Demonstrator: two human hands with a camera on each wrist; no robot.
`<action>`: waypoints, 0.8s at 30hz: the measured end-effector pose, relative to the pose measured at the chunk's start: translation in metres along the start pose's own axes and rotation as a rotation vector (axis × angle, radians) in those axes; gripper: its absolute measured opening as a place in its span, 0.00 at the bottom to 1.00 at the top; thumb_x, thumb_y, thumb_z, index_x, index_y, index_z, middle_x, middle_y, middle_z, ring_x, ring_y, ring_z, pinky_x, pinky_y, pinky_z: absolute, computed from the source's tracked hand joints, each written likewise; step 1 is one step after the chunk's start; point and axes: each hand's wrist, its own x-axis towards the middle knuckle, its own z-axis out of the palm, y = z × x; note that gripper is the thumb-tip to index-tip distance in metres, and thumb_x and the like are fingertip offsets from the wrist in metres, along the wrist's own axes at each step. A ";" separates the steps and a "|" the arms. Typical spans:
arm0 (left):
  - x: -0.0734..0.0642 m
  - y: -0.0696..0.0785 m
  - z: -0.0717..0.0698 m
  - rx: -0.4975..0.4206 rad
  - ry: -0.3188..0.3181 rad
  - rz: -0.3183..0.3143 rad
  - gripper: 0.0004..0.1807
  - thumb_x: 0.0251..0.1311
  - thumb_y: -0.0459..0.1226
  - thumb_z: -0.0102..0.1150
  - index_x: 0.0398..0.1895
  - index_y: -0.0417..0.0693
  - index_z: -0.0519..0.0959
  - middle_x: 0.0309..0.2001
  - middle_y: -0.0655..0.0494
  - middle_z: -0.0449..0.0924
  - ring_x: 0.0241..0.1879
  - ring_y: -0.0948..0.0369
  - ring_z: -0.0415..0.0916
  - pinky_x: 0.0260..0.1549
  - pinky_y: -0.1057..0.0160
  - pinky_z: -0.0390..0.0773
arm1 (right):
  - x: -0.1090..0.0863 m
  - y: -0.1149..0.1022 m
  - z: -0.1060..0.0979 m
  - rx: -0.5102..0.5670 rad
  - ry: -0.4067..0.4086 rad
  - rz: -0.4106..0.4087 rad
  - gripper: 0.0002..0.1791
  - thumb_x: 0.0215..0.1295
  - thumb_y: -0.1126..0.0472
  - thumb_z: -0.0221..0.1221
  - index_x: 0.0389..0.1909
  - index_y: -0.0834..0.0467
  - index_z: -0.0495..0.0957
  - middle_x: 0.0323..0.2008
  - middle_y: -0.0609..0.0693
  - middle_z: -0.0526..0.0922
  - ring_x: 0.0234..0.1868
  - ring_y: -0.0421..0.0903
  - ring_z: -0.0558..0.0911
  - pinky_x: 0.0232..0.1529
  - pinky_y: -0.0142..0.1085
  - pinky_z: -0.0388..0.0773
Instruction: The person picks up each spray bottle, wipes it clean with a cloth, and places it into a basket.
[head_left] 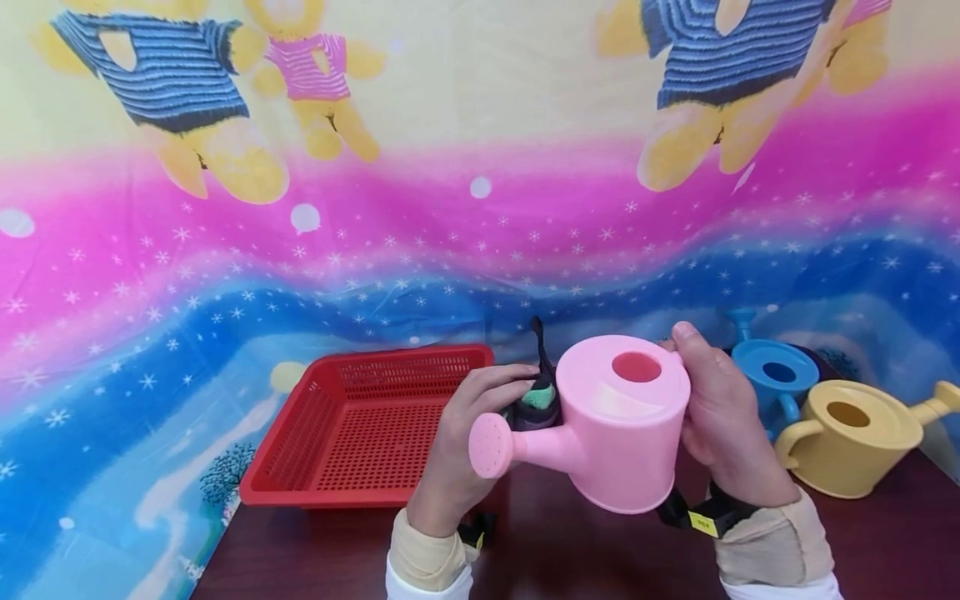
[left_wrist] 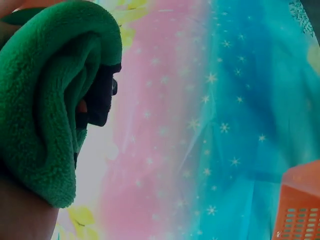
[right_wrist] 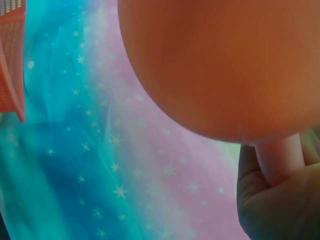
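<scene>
A pink watering can (head_left: pixel 618 454) is held up above the table, its sprinkler head toward the left. My right hand (head_left: pixel 723 417) grips it by the handle (right_wrist: pixel 280 160); the right wrist view shows the rounded base of the can close up. Just left of the can, my left hand (head_left: pixel 461 446) holds a folded, fuzzy green cloth (left_wrist: pixel 25 110) with black parts and a black strap (head_left: pixel 539 337). The can's spout and sprinkler head partly hide that hand and the cloth in the head view.
On the left of the dark table (head_left: pixel 555 558) stands a red perforated basket (head_left: pixel 348 497). Over on the right are a blue watering can (head_left: pixel 765 387) and a yellow watering can (head_left: pixel 855 450). A printed cloth backdrop (head_left: pixel 480 233) hangs behind.
</scene>
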 end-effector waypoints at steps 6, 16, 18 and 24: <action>0.000 0.002 -0.002 0.020 -0.022 -0.006 0.32 0.54 0.38 0.81 0.64 0.48 0.81 0.63 0.47 0.82 0.64 0.53 0.79 0.64 0.56 0.82 | 0.001 0.002 0.002 0.039 0.013 -0.049 0.27 0.87 0.54 0.41 0.27 0.51 0.81 0.19 0.44 0.79 0.18 0.39 0.78 0.20 0.28 0.79; 0.000 0.004 0.000 0.072 -0.051 -0.099 0.36 0.47 0.33 0.84 0.63 0.46 0.81 0.62 0.49 0.82 0.60 0.55 0.81 0.62 0.56 0.84 | 0.002 0.004 0.003 0.120 0.029 -0.101 0.24 0.87 0.53 0.42 0.30 0.54 0.79 0.21 0.45 0.82 0.20 0.41 0.81 0.23 0.32 0.83; 0.000 0.005 0.000 0.099 -0.051 -0.105 0.36 0.49 0.35 0.84 0.64 0.46 0.80 0.61 0.49 0.83 0.59 0.55 0.82 0.62 0.55 0.84 | 0.002 0.005 0.004 0.149 0.035 -0.120 0.24 0.87 0.54 0.42 0.30 0.55 0.79 0.21 0.45 0.82 0.19 0.40 0.79 0.22 0.32 0.82; -0.001 0.004 0.000 0.190 -0.080 -0.160 0.35 0.50 0.36 0.84 0.63 0.53 0.80 0.59 0.51 0.82 0.58 0.56 0.81 0.61 0.53 0.85 | 0.002 0.006 0.011 0.139 0.159 -0.156 0.23 0.85 0.52 0.46 0.29 0.56 0.79 0.19 0.46 0.79 0.16 0.41 0.75 0.22 0.32 0.82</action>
